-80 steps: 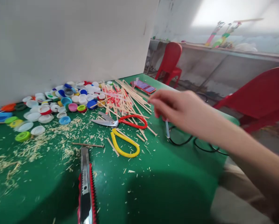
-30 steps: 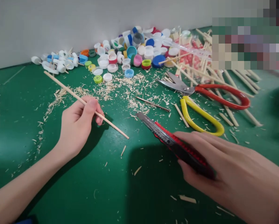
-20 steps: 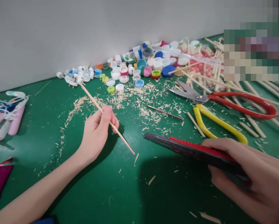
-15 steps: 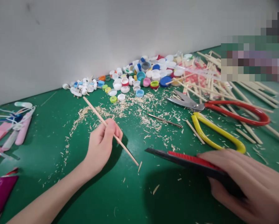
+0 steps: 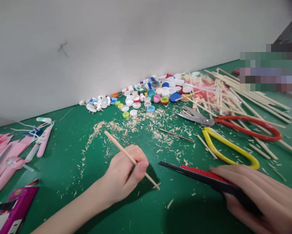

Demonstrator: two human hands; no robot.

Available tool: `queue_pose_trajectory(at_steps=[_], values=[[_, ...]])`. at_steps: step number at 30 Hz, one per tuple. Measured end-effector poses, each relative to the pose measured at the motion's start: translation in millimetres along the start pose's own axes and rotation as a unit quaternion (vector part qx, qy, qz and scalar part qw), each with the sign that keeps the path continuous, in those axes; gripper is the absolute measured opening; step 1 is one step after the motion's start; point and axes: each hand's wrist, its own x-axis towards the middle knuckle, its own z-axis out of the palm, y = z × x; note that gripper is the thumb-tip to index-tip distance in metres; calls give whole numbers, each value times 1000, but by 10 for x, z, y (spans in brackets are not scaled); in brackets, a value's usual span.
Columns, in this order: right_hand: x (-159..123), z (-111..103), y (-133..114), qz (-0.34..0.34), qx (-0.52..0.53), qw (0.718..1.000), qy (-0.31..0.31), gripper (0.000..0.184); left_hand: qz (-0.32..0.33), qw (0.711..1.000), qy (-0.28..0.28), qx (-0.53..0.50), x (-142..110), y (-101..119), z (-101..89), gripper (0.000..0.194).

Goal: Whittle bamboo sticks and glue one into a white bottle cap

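Note:
Pinched in my left hand (image 5: pixel 130 169) is a thin wooden stick (image 5: pixel 118 146), slanting from upper left to lower right, its lower end close to the green table (image 5: pixel 106 217). My right hand (image 5: pixel 263 195) is wrapped round a box cutter (image 5: pixel 206 175) with a black body and red ribbed strip; its dark blade points left toward the stick, apart from it. Wood shavings (image 5: pixel 133 123) lie scattered beyond my hands. A thin metal rod (image 5: pixel 176 135) rests among them. Scissors (image 5: pixel 209 122) with one red and one yellow handle lie just beyond my right hand.
Bottle caps (image 5: pixel 150 93) in many colours are heaped along the white wall (image 5: pixel 141 39). Wooden sticks (image 5: pixel 258 97) lie piled at the right. On the left are a pink glue gun (image 5: pixel 9 172), pink sheets (image 5: pixel 11 146) and a purple box (image 5: pixel 21 204). A blurred patch covers the upper right.
The view has shifted, so most things sit lower and further right. My left hand has turned the stick slightly in its pinch. The box cutter stays in my right hand.

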Motion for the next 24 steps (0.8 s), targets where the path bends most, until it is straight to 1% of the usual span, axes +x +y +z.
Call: queue_pose_trajectory(at_steps=[2,3,10,14,17,21,22,24], values=[[42,-15,-11,-44,-25,999,5,27,20,999,-19,17,24,56,-9,27],[59,-18,-16,-52,-33,998,7,27,26,999,-27,24,33,81,-11,27],[92,-9,-17,-55,-63,996,-3,29,56,995,-49,59,70,204,-5,31],[109,-25,-26,-63,-72,995,-3,30,58,995,-66,39,66,205,-6,30],[135,-45,-44,-68,-67,995,-6,29,47,996,-75,6,41,157,-2,32],[167,-84,-77,-65,-61,996,0,28,24,996,-71,-57,-3,124,14,34],[172,-94,-86,-62,-60,996,-2,28,1,994,-76,-77,-10,140,22,34],[178,-112,-106,-53,-56,997,-11,28,-81,984,-86,-131,-7,202,40,34]])
